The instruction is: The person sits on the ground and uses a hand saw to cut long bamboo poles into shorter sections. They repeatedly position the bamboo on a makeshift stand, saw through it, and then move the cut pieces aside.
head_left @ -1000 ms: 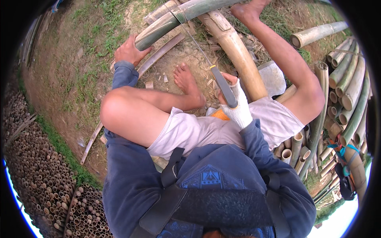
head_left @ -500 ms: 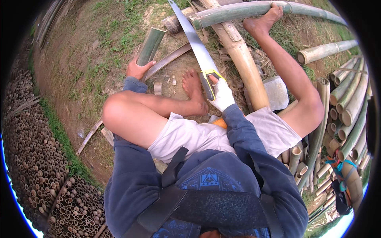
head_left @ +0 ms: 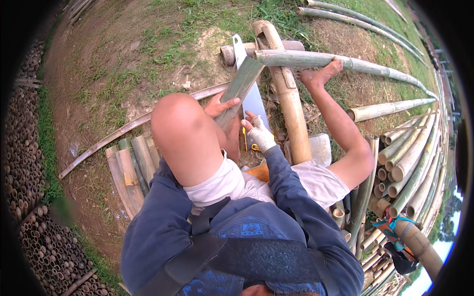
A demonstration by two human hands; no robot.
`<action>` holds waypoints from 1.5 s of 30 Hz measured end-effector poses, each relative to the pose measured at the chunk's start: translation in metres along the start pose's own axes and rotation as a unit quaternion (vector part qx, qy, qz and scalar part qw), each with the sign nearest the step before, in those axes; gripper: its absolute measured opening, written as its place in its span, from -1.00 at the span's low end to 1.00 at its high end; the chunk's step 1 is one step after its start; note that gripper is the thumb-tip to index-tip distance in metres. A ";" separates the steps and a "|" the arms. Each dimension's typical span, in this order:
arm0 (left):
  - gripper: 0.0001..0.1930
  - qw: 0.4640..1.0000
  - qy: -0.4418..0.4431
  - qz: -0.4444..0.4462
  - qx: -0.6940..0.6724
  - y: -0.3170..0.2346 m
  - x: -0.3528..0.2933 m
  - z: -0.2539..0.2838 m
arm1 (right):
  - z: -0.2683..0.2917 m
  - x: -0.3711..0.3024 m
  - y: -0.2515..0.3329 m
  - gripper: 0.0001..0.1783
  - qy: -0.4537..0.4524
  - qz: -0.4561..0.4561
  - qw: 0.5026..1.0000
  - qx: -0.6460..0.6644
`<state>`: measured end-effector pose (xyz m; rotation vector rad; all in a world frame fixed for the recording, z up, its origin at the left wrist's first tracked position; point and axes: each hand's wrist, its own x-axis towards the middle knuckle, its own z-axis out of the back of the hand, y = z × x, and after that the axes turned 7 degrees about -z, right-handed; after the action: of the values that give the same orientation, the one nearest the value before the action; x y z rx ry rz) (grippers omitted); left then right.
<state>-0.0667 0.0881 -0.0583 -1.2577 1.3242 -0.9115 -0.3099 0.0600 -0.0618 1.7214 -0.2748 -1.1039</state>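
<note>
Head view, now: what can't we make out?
Head view, all four:
Saw blade, middle: hidden behind the cut bamboo piece.
Saw handle: partly hidden behind the gloved right hand.
Left hand, wrist: hidden behind the raised left knee.
Bamboo stack, far left: cut off by the fisheye rim.

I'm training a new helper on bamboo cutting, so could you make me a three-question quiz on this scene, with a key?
1. Short answer: which hand wears the white glove?
2. True or false: the left hand is empty.
3. Multiple choice: what partly hides the saw blade from view?
A) the stone block
B) the short bamboo piece
C) the long green pole

Key:
1. The right hand.
2. False; it holds the short bamboo piece.
3. B.
</note>
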 end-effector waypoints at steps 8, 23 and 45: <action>-0.17 0.985 0.161 -0.001 0.057 -0.001 0.033 -0.026 | 0.011 -0.005 0.061 -0.17 -0.008 0.066 0.947 0.313; -0.25 0.979 -0.009 0.043 0.199 0.000 0.040 -0.006 | 0.162 -0.349 0.158 -0.18 -0.271 0.473 0.730 0.412; -0.36 0.891 -0.189 0.088 0.404 0.000 -0.039 0.105 | 0.142 -0.500 -0.280 -0.14 -0.802 -0.105 0.401 0.431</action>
<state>0.0319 0.1396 -0.0681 -0.5970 0.6090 -0.8895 -0.7824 0.4126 -0.0342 0.5702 -2.1706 -2.8537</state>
